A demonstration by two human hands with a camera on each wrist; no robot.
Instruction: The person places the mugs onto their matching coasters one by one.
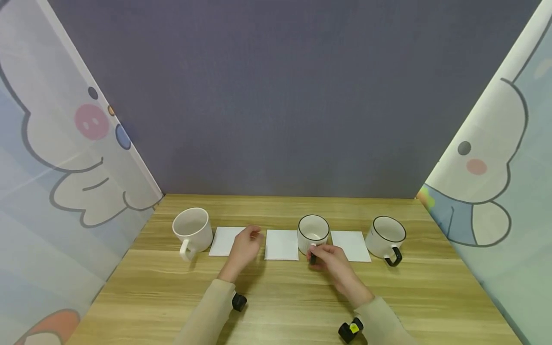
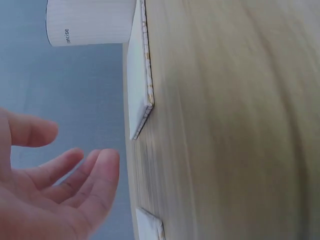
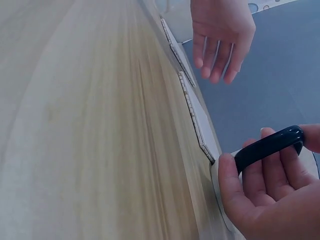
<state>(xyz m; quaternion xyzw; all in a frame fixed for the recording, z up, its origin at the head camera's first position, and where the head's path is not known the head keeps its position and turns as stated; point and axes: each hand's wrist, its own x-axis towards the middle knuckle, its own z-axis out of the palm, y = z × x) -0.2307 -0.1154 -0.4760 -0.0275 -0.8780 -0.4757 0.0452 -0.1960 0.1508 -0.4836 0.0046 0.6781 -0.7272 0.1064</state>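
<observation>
Gripped by its black handle [image 3: 269, 149], the middle mug [image 1: 313, 233] is in the right hand [image 1: 337, 266], whose thumb and fingers curl about that handle; the left hand [image 1: 247, 248] holds nothing, its fingers loosely bent and apart from one another in the left wrist view, near the gap between the left tile [image 1: 223, 241] and the middle tile [image 1: 281, 245]; the held mug stands upright between the middle tile and the right tile [image 1: 353, 247], low over the table [image 1: 280, 297], though whether its base bears on the wood cannot be told; the white mug [image 1: 194, 231] is just beside the left tile, and the right mug [image 1: 385, 238] is just beside the right tile, neither with a hand on it; as far as the work can be judged, it is partway along: the hold on one mug is made, and all three mugs and three tiles make one rough row; letting go of the middle mug is not yet done, and no mug sits squarely on a tile, so any fuller placing seems left
</observation>
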